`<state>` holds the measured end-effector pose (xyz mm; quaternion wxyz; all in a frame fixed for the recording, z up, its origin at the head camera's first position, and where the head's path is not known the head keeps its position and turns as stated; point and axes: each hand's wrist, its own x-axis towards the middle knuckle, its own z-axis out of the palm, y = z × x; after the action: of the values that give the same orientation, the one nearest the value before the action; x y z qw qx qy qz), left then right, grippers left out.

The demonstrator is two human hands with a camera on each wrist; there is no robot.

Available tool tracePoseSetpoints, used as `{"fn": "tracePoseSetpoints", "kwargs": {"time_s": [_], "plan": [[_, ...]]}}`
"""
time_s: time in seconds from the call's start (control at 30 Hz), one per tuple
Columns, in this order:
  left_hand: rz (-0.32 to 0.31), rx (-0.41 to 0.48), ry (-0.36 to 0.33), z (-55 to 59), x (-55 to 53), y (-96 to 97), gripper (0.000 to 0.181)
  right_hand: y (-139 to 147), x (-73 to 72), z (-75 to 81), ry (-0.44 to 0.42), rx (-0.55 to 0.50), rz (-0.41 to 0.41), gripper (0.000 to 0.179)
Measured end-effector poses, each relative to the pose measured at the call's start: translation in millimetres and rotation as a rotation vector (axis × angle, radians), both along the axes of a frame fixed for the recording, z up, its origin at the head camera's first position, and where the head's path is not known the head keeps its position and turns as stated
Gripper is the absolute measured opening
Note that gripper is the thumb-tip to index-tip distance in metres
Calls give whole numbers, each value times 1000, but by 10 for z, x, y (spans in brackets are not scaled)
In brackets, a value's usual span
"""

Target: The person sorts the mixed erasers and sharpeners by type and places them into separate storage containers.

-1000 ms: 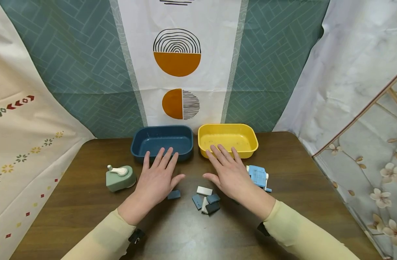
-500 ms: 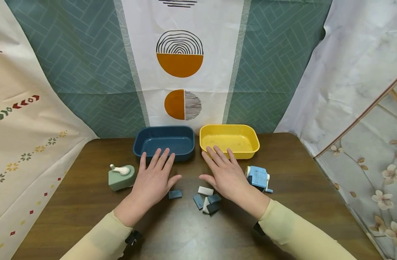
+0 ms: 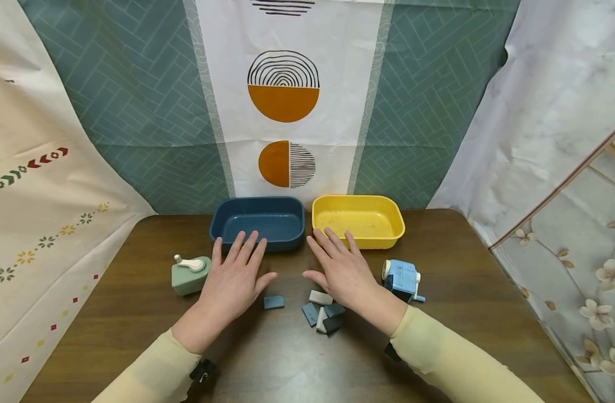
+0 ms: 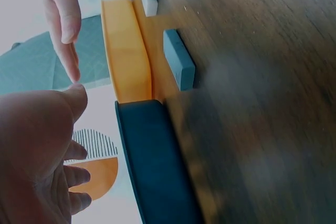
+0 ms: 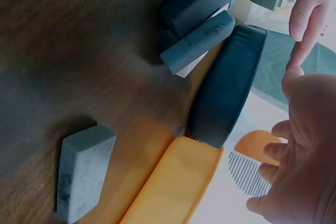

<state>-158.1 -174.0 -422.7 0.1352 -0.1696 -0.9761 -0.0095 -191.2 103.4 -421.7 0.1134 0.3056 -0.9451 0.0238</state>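
My left hand [image 3: 230,286] is held above the table with its fingers straight and spread, its fingertips over the near rim of the dark blue bin [image 3: 282,246]. My right hand [image 3: 345,277] is spread in the same way before the yellow bin [image 3: 388,244]. Neither hand holds anything. A lone blue eraser [image 3: 274,302] lies between the hands. Right of it sits a small heap with a white eraser [image 3: 321,298], a blue-grey eraser [image 3: 310,314] and a black eraser [image 3: 332,325]. The right wrist view shows another smudged, pale blue eraser [image 5: 86,174], hidden from the head view.
A green pencil sharpener [image 3: 189,278] with a white crank stands left of my left hand. To the right of my right hand is a blue crank sharpener [image 3: 403,278]. Patterned cloth hangs behind and beside the brown table [image 3: 464,313].
The head view has shifted slightly. Both hands have drifted a little left relative to the bins, uncovering the blue sharpener fully. The erasers and bins stay in place.
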Motion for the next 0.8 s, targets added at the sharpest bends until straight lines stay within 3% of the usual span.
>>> {"fn": "tracePoseSetpoints", "kwargs": {"time_s": [0.37, 0.8], "plan": [[-2, 11, 21, 8, 17, -89, 79, -110, -86, -49, -16, 19, -17, 81], [-3, 16, 39, -12, 24, -145, 79, -301, -395, -114, -36, 51, -25, 78]]}}
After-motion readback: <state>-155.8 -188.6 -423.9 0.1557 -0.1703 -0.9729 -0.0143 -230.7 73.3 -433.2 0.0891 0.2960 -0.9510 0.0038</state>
